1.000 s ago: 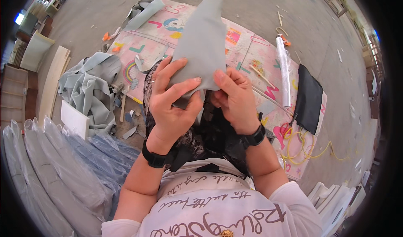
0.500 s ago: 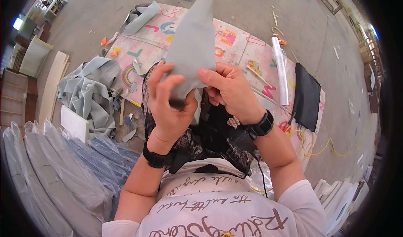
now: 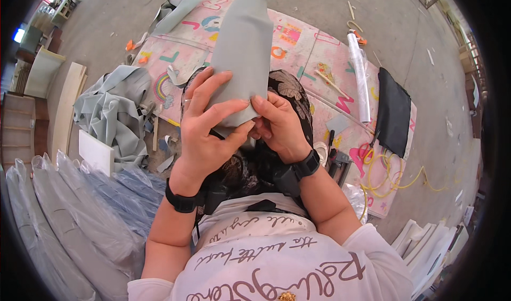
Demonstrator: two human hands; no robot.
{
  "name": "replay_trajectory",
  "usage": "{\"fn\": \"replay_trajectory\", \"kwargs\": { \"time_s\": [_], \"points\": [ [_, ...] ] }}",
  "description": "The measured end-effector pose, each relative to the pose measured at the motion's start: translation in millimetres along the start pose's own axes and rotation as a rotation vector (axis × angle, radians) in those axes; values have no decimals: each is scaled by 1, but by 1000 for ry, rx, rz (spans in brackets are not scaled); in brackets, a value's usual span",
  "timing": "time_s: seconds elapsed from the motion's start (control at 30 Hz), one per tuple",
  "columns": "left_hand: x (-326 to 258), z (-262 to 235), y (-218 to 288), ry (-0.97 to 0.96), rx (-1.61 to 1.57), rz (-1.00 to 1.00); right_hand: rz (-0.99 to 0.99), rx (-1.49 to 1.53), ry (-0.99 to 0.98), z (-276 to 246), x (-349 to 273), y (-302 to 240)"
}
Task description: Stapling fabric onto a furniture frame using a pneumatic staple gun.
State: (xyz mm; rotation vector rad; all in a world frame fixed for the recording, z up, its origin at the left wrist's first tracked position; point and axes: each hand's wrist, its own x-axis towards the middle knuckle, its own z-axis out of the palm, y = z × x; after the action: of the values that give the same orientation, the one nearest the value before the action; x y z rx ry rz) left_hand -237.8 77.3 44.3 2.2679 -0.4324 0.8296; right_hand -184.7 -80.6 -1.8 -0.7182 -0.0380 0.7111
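A long grey piece of leather-like material stretches away from me above my lap, its near end between my two hands. My left hand is closed on the left side of that end, with some fingers lying over the top face and the thumb at the near edge. At the near right corner, my right hand pinches the edge between thumb and fingers. The fingertips of both hands almost meet there. Whatever lies under the grey piece is hidden.
A pink patterned mat covers the floor ahead. On it lie a clear plastic roll, a black sheet and a yellow hose. Crumpled grey material, a white block and plastic-wrapped grey pieces are at my left.
My right hand has moved down and left to the near corner of the grey piece. My left fingers now press on it, and its far end reaches farther up.
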Motion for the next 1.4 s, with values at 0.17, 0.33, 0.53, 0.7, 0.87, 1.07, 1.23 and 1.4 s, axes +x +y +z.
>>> {"fn": "replay_trajectory", "kwargs": {
  "time_s": [0.17, 0.33, 0.53, 0.7, 0.87, 1.07, 1.23, 1.4],
  "points": [
    [7, -2, 23, -100, 277, -4, 41, -39, -61, -3, -1, -16],
    [5, 9, 21, 19, 250, 23, -33, -326, -44, -4, -4, -43],
    [2, 17, 21, 105, 217, -20, -1155, -1447, -188, -3, 7, -72],
    [3, 20, 21, 154, 199, -36, -1409, -1559, -439, -7, 35, -82],
    [2, 23, 16, 199, 160, -26, -1355, -1488, -505, -7, 34, -83],
    [5, 18, 18, 131, 227, 23, -1196, -1448, -544, -18, 23, -66],
    [0, 19, 22, 111, 245, 29, -1269, -1421, -441, -18, 18, -54],
    [-7, 18, 12, 107, 222, 72, -1385, -1424, -452, -13, 24, -56]
  ]
}}
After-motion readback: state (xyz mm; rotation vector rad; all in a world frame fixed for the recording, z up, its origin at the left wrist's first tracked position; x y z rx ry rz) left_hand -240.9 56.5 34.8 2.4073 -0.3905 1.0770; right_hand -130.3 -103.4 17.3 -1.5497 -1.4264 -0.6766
